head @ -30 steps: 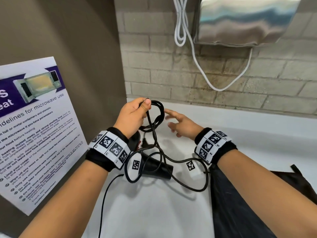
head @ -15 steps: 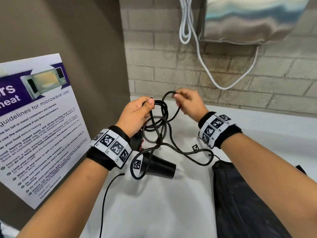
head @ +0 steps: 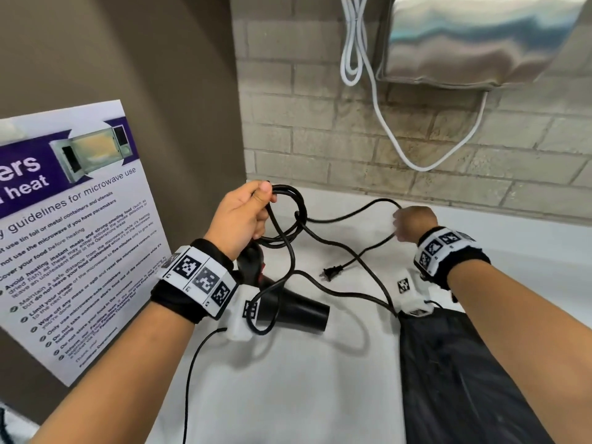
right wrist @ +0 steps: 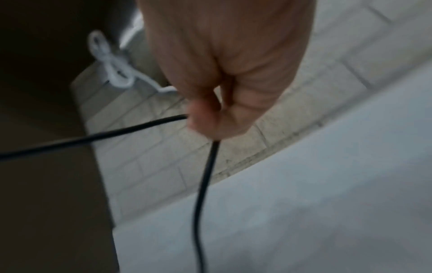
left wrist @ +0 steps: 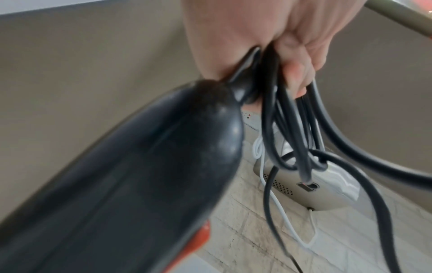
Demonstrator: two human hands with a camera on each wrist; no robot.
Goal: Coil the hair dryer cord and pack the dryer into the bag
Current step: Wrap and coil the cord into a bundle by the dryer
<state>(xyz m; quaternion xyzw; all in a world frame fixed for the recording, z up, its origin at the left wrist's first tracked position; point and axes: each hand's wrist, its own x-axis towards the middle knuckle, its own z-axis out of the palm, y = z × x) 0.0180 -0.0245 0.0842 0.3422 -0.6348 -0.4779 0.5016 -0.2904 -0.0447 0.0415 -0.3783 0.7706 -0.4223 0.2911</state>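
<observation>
My left hand (head: 246, 216) grips several black loops of the dryer cord (head: 290, 216) together with the handle of the black hair dryer (head: 291, 310), whose barrel points right above the white counter. In the left wrist view the dryer (left wrist: 131, 184) fills the lower left and the coils (left wrist: 292, 129) hang from my fingers (left wrist: 295, 75). My right hand (head: 411, 224), out to the right, pinches a stretch of the cord (right wrist: 203, 177) and holds it taut. The plug (head: 333, 271) lies on the counter between my hands. The black bag (head: 455, 379) lies at the lower right under my right forearm.
A steel hand dryer (head: 474, 40) with a white cable (head: 384, 123) hangs on the brick wall behind. A microwave-guidelines poster (head: 73, 235) leans on the brown wall at left. The white counter (head: 288, 395) runs below my hands.
My right hand has moved right, away from the left hand, drawing a length of cord out. The left hand keeps its hold on the coils and dryer.
</observation>
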